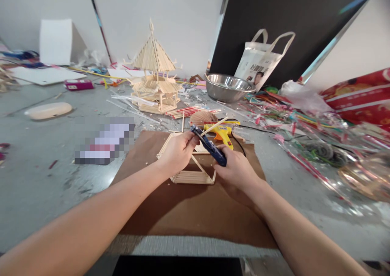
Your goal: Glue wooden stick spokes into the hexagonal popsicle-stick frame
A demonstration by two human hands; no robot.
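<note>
My left hand is closed in a pinch around a thin wooden stick, whose far end points up to the right. My right hand grips a dark blue hand cutter by its handle; its tip lies against the stick, close to my left fingertips. Whether the blades are closed on the stick cannot be told. Below both hands a flat frame of wooden sticks rests on a brown board. My hands hide part of this frame. A yellow glue gun lies just behind the cutter.
Farther back stand a stick-built pagoda model, a steel bowl and a white bag. Red-tipped sticks lie before the pagoda. A blurred-out phone-like slab and a white case are left; tangled scraps cover the right.
</note>
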